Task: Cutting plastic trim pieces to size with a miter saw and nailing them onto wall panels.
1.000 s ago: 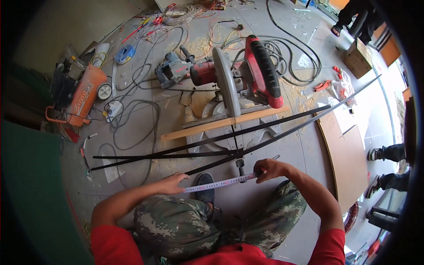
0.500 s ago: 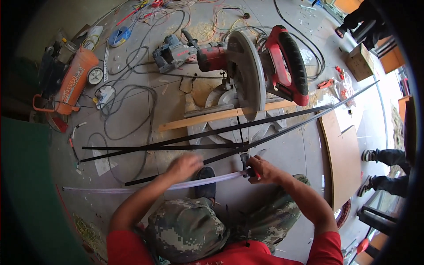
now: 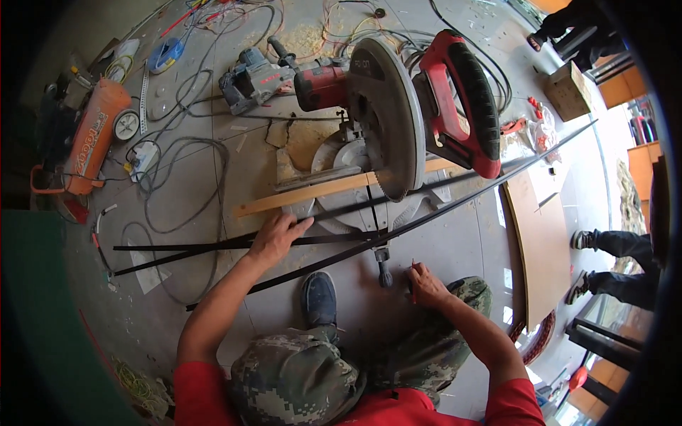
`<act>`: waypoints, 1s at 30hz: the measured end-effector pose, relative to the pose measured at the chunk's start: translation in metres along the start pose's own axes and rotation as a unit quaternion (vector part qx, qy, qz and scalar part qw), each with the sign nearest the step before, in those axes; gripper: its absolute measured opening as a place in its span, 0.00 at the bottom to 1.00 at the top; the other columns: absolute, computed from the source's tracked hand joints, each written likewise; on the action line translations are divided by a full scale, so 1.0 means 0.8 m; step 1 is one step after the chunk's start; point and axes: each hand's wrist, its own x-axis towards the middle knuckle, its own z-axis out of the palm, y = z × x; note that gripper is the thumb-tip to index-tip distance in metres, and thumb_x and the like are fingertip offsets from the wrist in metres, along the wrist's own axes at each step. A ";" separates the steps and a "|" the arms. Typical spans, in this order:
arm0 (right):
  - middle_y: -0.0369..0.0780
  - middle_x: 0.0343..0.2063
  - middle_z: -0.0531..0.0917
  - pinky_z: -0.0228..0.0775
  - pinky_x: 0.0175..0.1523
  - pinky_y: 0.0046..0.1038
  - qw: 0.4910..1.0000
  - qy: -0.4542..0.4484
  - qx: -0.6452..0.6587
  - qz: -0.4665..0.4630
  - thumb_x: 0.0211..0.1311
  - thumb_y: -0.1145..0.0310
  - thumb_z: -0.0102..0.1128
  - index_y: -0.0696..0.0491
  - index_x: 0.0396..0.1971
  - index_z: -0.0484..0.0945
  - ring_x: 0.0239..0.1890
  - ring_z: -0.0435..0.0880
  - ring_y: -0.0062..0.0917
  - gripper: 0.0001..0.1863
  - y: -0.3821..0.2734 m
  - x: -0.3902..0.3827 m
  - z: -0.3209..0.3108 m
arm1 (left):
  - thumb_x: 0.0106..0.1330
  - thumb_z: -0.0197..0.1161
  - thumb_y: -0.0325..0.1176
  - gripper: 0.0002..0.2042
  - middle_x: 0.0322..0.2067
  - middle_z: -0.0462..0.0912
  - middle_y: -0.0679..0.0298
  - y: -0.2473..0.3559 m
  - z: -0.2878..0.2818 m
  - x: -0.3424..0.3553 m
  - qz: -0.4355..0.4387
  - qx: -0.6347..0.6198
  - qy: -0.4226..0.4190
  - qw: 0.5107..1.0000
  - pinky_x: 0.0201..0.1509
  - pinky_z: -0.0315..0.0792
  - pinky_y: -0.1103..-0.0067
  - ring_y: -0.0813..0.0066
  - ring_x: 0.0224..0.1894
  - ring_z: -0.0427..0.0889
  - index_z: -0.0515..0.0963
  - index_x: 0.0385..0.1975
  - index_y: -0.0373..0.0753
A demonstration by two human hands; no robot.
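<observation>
My left hand [image 3: 273,242] grips a black strip [image 3: 334,211]; another long strip [image 3: 440,211] runs diagonally below it. These lie across the miter saw's metal base [image 3: 339,160], where a light wood batten [image 3: 259,206] also lies. The circular blade [image 3: 391,113] and red-and-black handle [image 3: 474,106] stand above. My right hand [image 3: 428,290], lower right beside the base's front knob [image 3: 385,273], is closed on a small dark-and-red object, apparently the tape measure, largely hidden by my fingers.
An orange compressor [image 3: 99,138] stands left; a grey power tool [image 3: 245,84] lies among cables behind the saw. Board sheets [image 3: 533,255] and a carton [image 3: 567,91] are at right. Another person's legs [image 3: 618,280] are at right, more legs [image 3: 561,21] at top right.
My left hand has let go of the tape and moved up to the black strip. The extended tape is no longer visible. My right hand has shifted slightly, down and right since half a second ago.
</observation>
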 end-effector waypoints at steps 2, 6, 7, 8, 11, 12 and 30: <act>0.48 0.49 0.72 0.68 0.58 0.40 1.000 0.008 -0.021 0.017 0.44 0.65 0.70 0.54 0.49 0.71 0.55 0.68 0.45 0.29 -0.030 0.002 -0.022 | 0.55 0.55 0.18 0.26 0.39 0.74 0.62 -0.003 -0.007 0.023 0.007 0.052 0.068 0.996 0.51 0.70 0.68 0.61 0.43 0.75 0.76 0.55 0.48; 0.46 0.50 0.74 0.63 0.61 0.35 0.986 0.129 0.057 0.093 0.55 0.60 0.67 0.56 0.49 0.73 0.54 0.72 0.37 0.25 -0.049 0.000 -0.124 | 0.57 0.55 0.23 0.24 0.47 0.73 0.61 0.001 0.003 0.062 0.021 0.128 0.097 0.987 0.54 0.69 0.69 0.61 0.50 0.72 0.76 0.55 0.48; 0.44 0.48 0.75 0.64 0.60 0.34 0.876 0.223 0.399 0.154 0.60 0.60 0.62 0.56 0.50 0.73 0.54 0.74 0.33 0.22 -0.013 0.006 -0.135 | 0.57 0.55 0.23 0.24 0.47 0.73 0.61 0.002 0.008 0.070 0.025 0.122 0.105 0.987 0.54 0.69 0.69 0.61 0.50 0.72 0.76 0.55 0.48; 0.43 0.47 0.77 0.64 0.59 0.32 0.642 0.292 0.683 0.189 0.65 0.60 0.58 0.57 0.50 0.73 0.53 0.75 0.28 0.19 0.027 0.009 -0.155 | 0.58 0.55 0.25 0.23 0.49 0.73 0.62 0.004 0.016 0.078 0.029 0.139 0.105 0.984 0.54 0.68 0.69 0.62 0.50 0.71 0.76 0.55 0.48; 0.44 0.35 0.83 0.75 0.41 0.26 0.838 0.407 0.334 0.142 0.71 0.58 0.49 0.59 0.47 0.73 0.34 0.83 0.25 0.18 -0.030 0.031 -0.318 | 0.59 0.55 0.28 0.21 0.50 0.73 0.63 0.004 0.018 0.072 0.022 0.184 0.108 0.977 0.56 0.66 0.70 0.64 0.52 0.70 0.75 0.55 0.47; 0.44 0.33 0.83 0.75 0.39 0.26 0.811 0.441 0.353 0.155 0.72 0.57 0.48 0.60 0.47 0.73 0.31 0.83 0.25 0.19 -0.051 0.040 -0.362 | 0.59 0.55 0.30 0.21 0.50 0.73 0.63 0.007 0.017 0.073 0.021 0.208 0.116 0.971 0.57 0.65 0.70 0.64 0.52 0.70 0.75 0.55 0.46; 0.42 0.27 0.79 0.74 0.31 0.27 0.826 0.309 0.428 0.198 0.60 0.37 0.54 0.56 0.37 0.74 0.25 0.79 0.26 0.32 -0.189 0.163 -0.499 | 0.56 0.62 0.33 0.18 0.46 0.73 0.57 -0.014 0.018 0.077 -0.086 0.126 0.279 0.948 0.56 0.66 0.64 0.58 0.52 0.71 0.73 0.47 0.36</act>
